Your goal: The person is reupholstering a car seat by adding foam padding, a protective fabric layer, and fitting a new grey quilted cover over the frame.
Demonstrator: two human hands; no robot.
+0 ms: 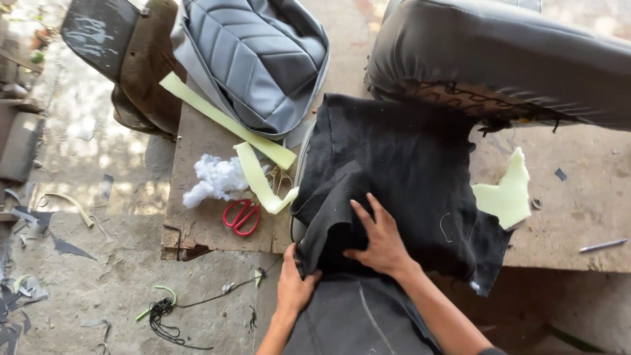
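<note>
**A:** The fingers of the right hand are spread flat, palm down, pressing on the black felt sheet. What about the other hand?

**B:** The left hand pinches the sheet's near corner at the tabletop edge — fingers curled tight around a fold of cloth.

**A:** And how does the sheet look?

**B:** Matte black, fuzzy, dotted with pale lint. It lies across the middle of the worn wooden tabletop, rumpled, with 1 flap doubled over under the right hand. Its right corner hangs ragged over the edge.

**A:** What is behind it?

**B:** A grey vinyl seat cushion, smooth and rounded, its gathered underside laced with cord, touching the sheet's far edge. To the left lies a quilted grey seat cover with diamond stitching.

**A:** Softer stuff?

**B:** 2 long strips of pale yellow-green foam run beside the sheet's left edge, and a jagged foam offcut sits at its right. A tuft of white stuffing lies near red-handled scissors.

**A:** Below the tabletop?

**B:** A concrete floor strewn with grey scraps and a tangle of black cord — and dark grey material at the person's front, just under both hands.
</note>
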